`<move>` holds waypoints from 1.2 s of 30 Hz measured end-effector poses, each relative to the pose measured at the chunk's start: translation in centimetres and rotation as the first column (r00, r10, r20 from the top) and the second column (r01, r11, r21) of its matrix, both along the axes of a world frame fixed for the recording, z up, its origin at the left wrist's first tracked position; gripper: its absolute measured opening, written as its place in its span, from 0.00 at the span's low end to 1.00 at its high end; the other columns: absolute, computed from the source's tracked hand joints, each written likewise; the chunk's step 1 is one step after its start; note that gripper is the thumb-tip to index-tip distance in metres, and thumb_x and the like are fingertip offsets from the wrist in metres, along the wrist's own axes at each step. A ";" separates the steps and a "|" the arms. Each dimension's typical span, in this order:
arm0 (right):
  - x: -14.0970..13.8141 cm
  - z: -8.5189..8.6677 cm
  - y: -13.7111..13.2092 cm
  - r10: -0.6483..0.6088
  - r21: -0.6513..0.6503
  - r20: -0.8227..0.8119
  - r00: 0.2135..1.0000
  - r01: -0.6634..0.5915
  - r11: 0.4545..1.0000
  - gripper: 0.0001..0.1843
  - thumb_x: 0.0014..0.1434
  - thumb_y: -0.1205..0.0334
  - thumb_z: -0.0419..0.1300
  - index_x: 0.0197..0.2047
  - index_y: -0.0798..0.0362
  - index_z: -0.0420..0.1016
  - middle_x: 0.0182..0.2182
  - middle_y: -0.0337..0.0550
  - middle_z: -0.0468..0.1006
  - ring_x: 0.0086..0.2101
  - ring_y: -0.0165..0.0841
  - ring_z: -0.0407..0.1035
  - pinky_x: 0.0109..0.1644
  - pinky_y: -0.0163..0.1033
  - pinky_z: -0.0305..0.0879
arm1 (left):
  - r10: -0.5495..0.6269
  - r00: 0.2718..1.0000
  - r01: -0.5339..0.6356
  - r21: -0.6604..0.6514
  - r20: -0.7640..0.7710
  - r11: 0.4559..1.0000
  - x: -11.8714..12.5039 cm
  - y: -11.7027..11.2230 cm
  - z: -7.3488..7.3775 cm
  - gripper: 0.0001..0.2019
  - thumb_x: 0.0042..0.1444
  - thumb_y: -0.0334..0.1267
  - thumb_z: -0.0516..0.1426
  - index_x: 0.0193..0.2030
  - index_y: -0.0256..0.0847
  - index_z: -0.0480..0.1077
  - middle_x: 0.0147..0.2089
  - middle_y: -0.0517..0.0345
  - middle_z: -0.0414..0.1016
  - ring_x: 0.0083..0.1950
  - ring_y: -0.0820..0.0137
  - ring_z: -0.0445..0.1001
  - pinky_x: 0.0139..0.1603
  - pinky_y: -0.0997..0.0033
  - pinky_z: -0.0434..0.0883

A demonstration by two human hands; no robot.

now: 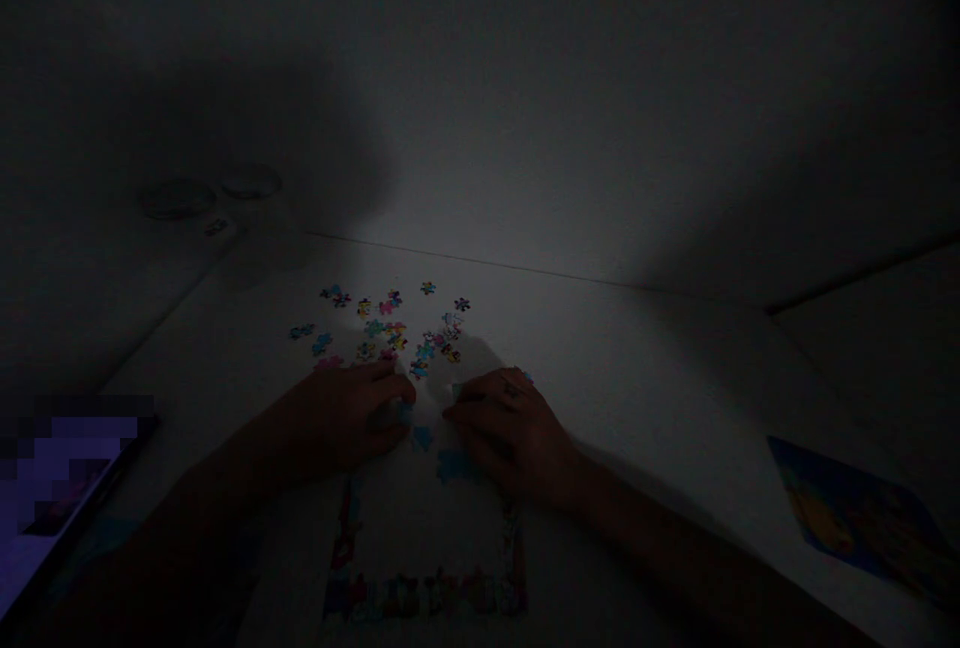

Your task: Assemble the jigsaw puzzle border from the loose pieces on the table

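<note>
My left hand [352, 418] is closed, its thumb and fingers curled around a blue jigsaw piece [405, 410] just above the table. Across from it, my right hand [510, 428], with a ring on one finger, is closed in a pinch; a small pale-green bit of jigsaw piece [455, 391] shows at its fingertips. Between the hands lies a light-blue jigsaw piece [422, 439]. Joined blue pieces [454, 466] lie partly under my right hand. Nearer me is a partly assembled puzzle border [405, 596], with left, right and bottom sides showing. Dim light hides fine detail.
Loose jigsaw pieces [390, 328] are scattered beyond my hands on the white table [637, 378]. Two round clear objects [180, 198] stand at the far left, by another piece [216, 227]. A lit screen [67, 488] is at left, a colourful picture sheet [862, 518] at right. A wall rises behind.
</note>
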State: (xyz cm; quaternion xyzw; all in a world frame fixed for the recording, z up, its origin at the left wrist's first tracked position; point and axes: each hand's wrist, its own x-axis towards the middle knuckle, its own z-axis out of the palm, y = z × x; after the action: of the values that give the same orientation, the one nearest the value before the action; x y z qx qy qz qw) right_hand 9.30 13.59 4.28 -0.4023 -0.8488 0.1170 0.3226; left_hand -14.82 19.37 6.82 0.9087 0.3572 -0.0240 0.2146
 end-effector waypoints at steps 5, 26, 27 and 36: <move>0.8 -0.4 0.9 -0.284 -0.042 0.011 0.959 0.284 0.958 0.11 0.63 0.65 0.53 0.43 0.52 0.77 0.40 0.48 0.77 0.43 0.38 0.70 0.47 0.47 0.64 | 0.060 0.998 -0.060 0.016 -0.006 0.998 -0.5 0.5 -0.1 0.14 0.59 0.42 0.50 0.50 0.45 0.68 0.60 0.51 0.68 0.58 0.58 0.71 0.55 0.54 0.69; 0.8 -1.1 1.1 -0.219 -0.042 0.190 0.957 0.231 0.972 0.17 0.65 0.61 0.54 0.56 0.51 0.71 0.53 0.52 0.73 0.54 0.43 0.65 0.56 0.55 0.62 | 0.015 0.970 -0.100 0.346 0.241 0.933 -0.9 1.6 -1.2 0.17 0.63 0.34 0.46 0.47 0.41 0.74 0.43 0.50 0.71 0.42 0.65 0.71 0.41 0.64 0.70; 0.8 -1.1 1.1 -0.214 -0.040 0.184 0.959 0.225 0.974 0.16 0.65 0.61 0.54 0.55 0.52 0.71 0.52 0.52 0.73 0.54 0.43 0.65 0.56 0.54 0.62 | 0.062 0.968 -0.150 0.364 0.243 0.919 -1.2 1.7 -1.1 0.16 0.62 0.34 0.46 0.46 0.39 0.74 0.42 0.50 0.71 0.41 0.65 0.71 0.40 0.65 0.70; 0.8 -1.1 1.2 -0.164 -0.032 0.188 0.968 0.173 0.984 0.15 0.65 0.61 0.54 0.53 0.50 0.74 0.51 0.52 0.75 0.53 0.44 0.66 0.54 0.56 0.65 | 0.474 0.859 -0.511 0.390 0.194 0.766 -1.9 2.5 -0.8 0.18 0.63 0.34 0.44 0.51 0.38 0.72 0.44 0.48 0.70 0.44 0.61 0.72 0.44 0.61 0.70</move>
State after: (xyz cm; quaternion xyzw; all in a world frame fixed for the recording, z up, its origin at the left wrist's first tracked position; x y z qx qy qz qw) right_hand 10.09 14.75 3.18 -0.4898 -0.8347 0.0719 0.2414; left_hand -16.67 21.84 6.01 0.8076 0.5698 0.1504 0.0235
